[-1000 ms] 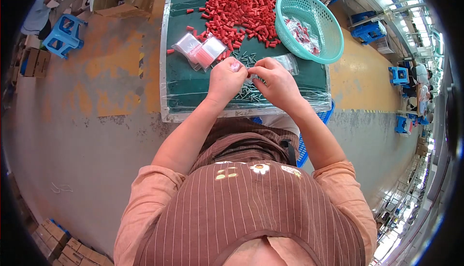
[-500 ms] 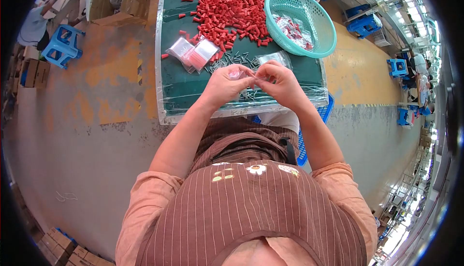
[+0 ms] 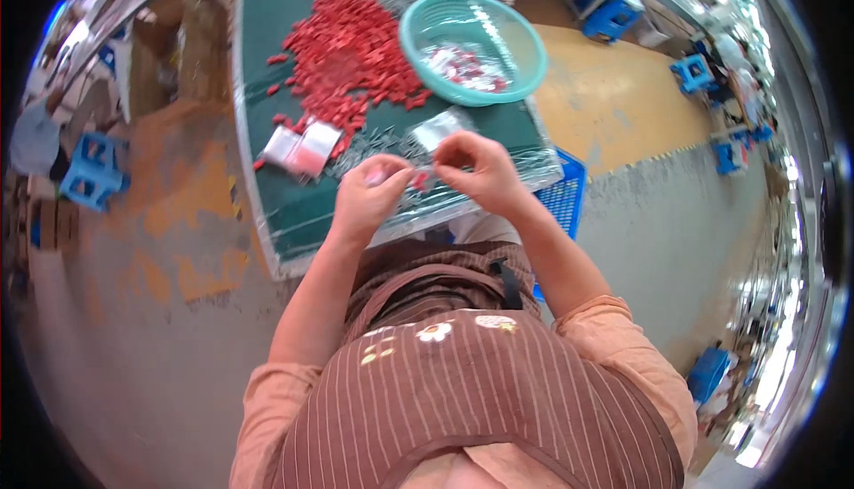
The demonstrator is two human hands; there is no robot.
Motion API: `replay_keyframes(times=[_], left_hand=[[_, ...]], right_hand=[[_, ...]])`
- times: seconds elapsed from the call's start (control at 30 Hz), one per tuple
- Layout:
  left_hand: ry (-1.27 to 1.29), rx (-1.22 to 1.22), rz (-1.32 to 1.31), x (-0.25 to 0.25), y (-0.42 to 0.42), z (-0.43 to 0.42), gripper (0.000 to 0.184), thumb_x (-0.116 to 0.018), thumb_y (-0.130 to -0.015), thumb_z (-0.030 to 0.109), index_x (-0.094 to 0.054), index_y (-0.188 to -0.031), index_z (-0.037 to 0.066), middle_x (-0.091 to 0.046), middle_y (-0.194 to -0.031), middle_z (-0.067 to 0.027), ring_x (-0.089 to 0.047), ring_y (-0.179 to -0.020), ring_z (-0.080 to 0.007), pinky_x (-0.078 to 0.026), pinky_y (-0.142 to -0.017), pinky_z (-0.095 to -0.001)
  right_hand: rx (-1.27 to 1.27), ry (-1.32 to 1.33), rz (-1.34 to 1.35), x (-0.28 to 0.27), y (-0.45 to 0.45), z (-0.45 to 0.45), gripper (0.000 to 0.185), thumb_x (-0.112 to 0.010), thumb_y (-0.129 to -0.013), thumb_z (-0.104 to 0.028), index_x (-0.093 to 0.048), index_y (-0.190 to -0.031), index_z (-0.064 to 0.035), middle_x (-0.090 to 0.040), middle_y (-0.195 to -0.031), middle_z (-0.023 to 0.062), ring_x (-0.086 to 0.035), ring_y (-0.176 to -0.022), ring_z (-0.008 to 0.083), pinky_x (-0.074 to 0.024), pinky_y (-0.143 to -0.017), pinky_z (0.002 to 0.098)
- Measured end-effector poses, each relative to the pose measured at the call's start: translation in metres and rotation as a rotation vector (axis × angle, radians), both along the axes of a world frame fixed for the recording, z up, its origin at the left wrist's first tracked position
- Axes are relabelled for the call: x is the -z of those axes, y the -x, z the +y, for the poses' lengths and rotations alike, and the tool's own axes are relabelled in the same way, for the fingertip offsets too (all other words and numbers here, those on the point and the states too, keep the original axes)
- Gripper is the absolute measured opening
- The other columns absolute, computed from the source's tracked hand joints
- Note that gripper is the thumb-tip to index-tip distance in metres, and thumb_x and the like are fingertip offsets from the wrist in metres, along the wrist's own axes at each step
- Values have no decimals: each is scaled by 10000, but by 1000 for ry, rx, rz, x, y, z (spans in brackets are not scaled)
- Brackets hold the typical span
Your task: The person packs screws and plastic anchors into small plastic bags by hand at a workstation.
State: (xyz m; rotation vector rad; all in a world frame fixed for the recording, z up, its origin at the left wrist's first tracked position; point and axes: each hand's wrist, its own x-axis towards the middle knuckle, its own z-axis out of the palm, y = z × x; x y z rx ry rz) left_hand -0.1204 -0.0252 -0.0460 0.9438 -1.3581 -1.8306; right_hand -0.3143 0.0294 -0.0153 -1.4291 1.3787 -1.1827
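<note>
My left hand (image 3: 369, 197) is closed on a small clear plastic bag, partly hidden by the fingers. Across a narrow gap, my right hand (image 3: 480, 172) has thumb and fingers pinched at the bag's right side. Something red (image 3: 418, 181) shows in the clear plastic between the two hands. Beyond them lie grey screws (image 3: 366, 146) and a heap of red plastic plugs (image 3: 342, 58). Flat clear bags with a red edge (image 3: 307, 148) rest left of the screws, and another clear bag (image 3: 439, 129) lies just behind my right hand.
A turquoise basket (image 3: 411, 49) holding filled bags stands at the green table's (image 3: 294, 213) right side. Under the table's right edge is a blue crate (image 3: 567, 196). Blue stools (image 3: 92, 172) and cardboard boxes (image 3: 203, 44) are on the floor, left. Another person (image 3: 37, 142) is at far left.
The view has swung, so table and basket appear further left. My hands have moved slightly apart, and the red item now shows between them.
</note>
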Motion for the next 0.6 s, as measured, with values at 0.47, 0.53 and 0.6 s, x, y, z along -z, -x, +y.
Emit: replay_keyframes(times=[0.47, 0.53, 0.6], left_hand=[[203, 130, -75, -27, 17, 3, 83, -662, -880, 113, -661, -888, 31, -542, -712, 80, -445, -604, -10, -356, -519, -194], [130, 127, -47, -27, 22, 6, 90, -658, -892, 127, -652, -912, 39, -527, -694, 82, -437, -578, -4, -334, -493, -183], [98, 128, -38, -31, 26, 10, 95, -658, -897, 133, -649, -927, 43, -521, -686, 82, -434, -565, -2, -323, -479, -179]], right_hand=[[-54, -11, 59, -32, 18, 25, 173, -648, -832, -14, -611, -1000, -12, -611, -846, -6, -563, -784, 61, -475, -747, 229], [-36, -14, 54, -28, 20, 26, 170, -647, -834, -14, -611, -1000, -13, -612, -850, -6, -567, -793, 60, -477, -754, 230], [-23, -10, 44, -27, 22, 26, 167, -646, -836, -14, -612, -999, -13, -612, -850, -7, -568, -798, 59, -478, -757, 231]])
